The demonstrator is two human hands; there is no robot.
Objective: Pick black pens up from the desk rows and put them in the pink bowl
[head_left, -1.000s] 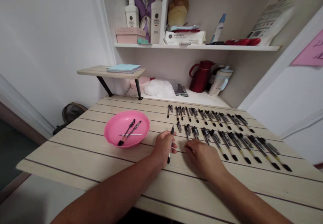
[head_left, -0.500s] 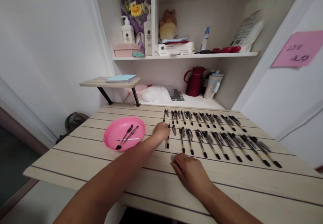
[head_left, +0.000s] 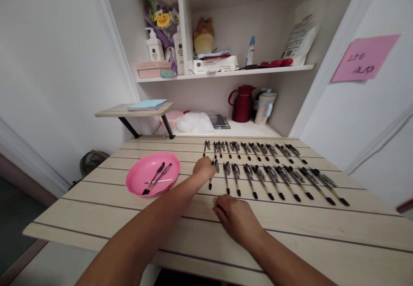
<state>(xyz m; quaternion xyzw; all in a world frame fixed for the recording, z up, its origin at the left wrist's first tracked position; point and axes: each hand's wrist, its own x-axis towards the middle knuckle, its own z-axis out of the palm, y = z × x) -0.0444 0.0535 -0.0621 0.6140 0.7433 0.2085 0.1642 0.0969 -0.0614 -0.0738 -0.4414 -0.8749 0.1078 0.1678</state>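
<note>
The outstretched left hand (head_left: pixel 204 168) pinches a slim, black-ended plastic pen (head_left: pixel 211 182) while the right hand (head_left: pixel 236 215) rests, fingers curled together.

From where I sit, I see a pale worktop (head_left: pixel 322 221) of dark-lined planks backing onto a white shelf unit (head_left: pixel 185 23), with a small raised stand (head_left: pixel 106 112) on black legs at its rear left corner. Plain white walls close in on both sides, the left wall (head_left: pixel 58 62) bare and the right wall (head_left: pixel 380 118) bearing a handwritten pink note (head_left: pixel 364 60), while a strip of dark floor (head_left: pixel 13 208) shows at the lower left. My view has soft, rather dim light, and the shelves carry a soft toy (head_left: pixel 204 36), a pump bottle (head_left: pixel 155 49) and a red jug (head_left: pixel 241 103).
</note>
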